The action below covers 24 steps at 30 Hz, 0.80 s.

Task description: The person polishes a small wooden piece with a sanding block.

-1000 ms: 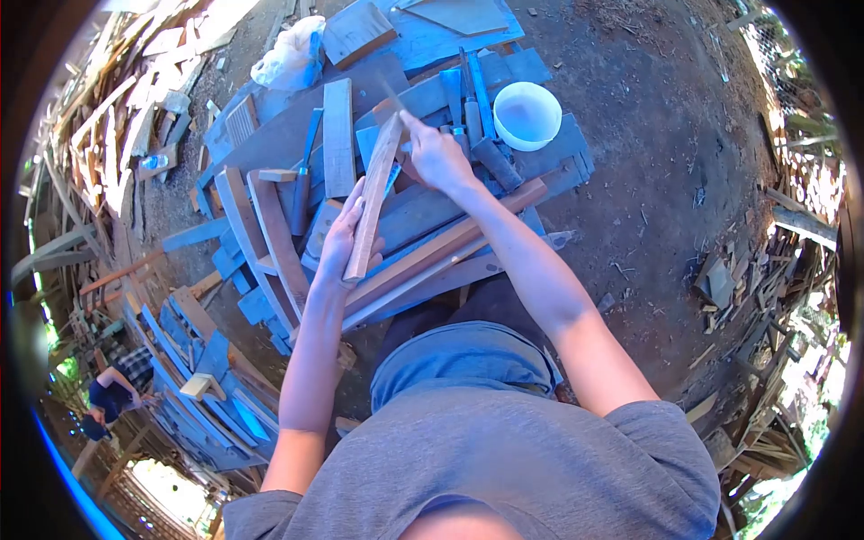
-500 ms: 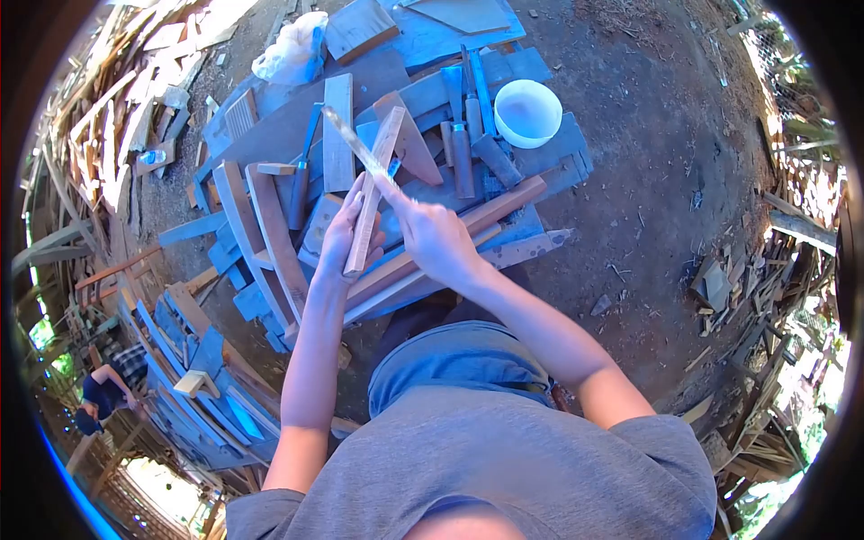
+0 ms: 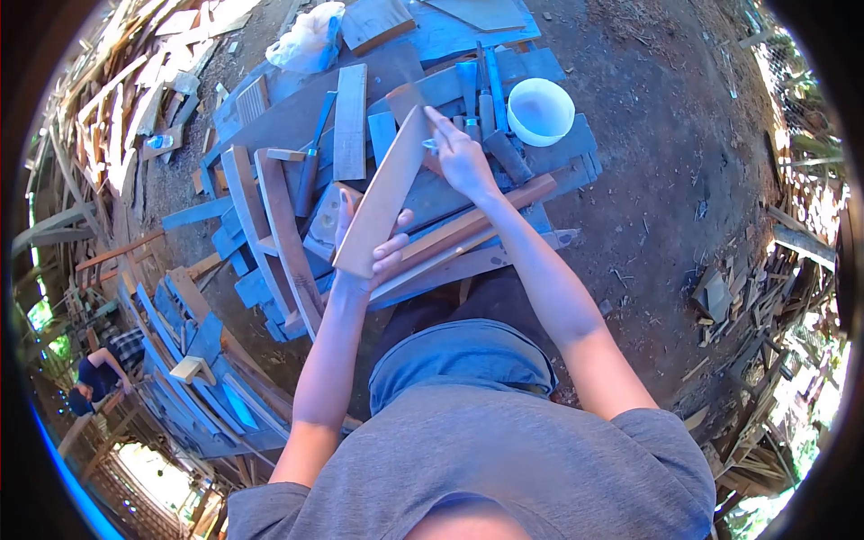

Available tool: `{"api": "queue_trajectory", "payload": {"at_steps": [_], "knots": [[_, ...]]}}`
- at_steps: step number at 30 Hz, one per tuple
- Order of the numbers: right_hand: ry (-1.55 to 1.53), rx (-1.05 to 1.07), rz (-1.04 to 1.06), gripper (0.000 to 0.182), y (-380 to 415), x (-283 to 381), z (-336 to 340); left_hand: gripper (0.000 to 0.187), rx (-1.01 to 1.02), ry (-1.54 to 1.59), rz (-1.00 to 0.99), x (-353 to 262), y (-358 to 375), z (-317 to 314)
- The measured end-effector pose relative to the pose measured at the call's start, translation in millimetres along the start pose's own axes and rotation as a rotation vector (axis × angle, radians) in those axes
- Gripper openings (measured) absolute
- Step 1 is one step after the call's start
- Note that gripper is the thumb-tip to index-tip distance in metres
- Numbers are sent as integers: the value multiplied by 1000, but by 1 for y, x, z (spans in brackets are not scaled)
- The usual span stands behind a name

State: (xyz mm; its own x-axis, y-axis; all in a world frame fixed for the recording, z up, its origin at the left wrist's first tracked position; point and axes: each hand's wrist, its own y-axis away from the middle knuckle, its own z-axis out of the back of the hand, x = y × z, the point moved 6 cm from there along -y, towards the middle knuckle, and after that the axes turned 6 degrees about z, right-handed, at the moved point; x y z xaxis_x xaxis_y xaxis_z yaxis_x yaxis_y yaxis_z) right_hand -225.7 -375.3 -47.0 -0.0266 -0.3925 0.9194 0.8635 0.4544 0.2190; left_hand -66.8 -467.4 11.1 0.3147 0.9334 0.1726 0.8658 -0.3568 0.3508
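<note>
My left hand (image 3: 376, 261) grips a tapered wooden piece (image 3: 382, 202) near its wide lower end, the thumb on one side and the fingers curled round the other. The piece slants up and to the right, its broad smooth face turned toward me. At its narrow top end is my right hand (image 3: 463, 157), closed, with the index finger stretched along a narrow flat tool (image 3: 412, 88). Motion blurs the tool, and its handle is hidden in my palm. Below both hands lies a low worktable (image 3: 571, 144) covered with boards.
A white bucket (image 3: 540, 112) stands at the table's right, beside chisels (image 3: 468, 85). Curved wooden parts (image 3: 283, 225) lean at the left, and a plastic bag (image 3: 306, 40) lies at the back. Wood scraps (image 3: 117, 99) are heaped around. A person (image 3: 103, 378) works at the far left.
The wooden piece has turned from its narrow edge to its broad face. My left hand has shifted slightly right. My right hand has moved up and right with the tool.
</note>
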Motion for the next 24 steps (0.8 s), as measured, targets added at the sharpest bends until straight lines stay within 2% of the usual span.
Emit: {"api": "queue_trajectory", "payload": {"at_steps": [2,4,6,8,10,13,14,16,19,22,24], "knots": [[161,173,76,41,-17,-8,-21,63,42,-72,28,2,-1,-6],[126,174,43,41,-18,4,-24,61,36,-155,15,-3,2,-2],[189,90,115,40,-8,22,-16,59,49,-95,4,-10,5,-4],[310,182,130,42,32,40,-20,58,79,-31,-6,-17,3,-6],[376,312,260,46,81,53,-35,57,102,15,-12,-24,7,-1],[243,309,303,51,97,53,-35,58,120,51,17,-27,12,7],[299,323,193,51,79,41,-33,58,112,57,41,-26,13,7],[280,125,116,45,25,9,-29,56,94,43,54,-28,11,6],[205,89,143,43,29,14,-32,56,3,-10,90,-37,5,-1],[81,209,141,45,77,23,-38,56,24,35,84,-34,4,-3],[85,170,123,45,57,12,-33,54,-2,-12,101,-32,5,1]]}}
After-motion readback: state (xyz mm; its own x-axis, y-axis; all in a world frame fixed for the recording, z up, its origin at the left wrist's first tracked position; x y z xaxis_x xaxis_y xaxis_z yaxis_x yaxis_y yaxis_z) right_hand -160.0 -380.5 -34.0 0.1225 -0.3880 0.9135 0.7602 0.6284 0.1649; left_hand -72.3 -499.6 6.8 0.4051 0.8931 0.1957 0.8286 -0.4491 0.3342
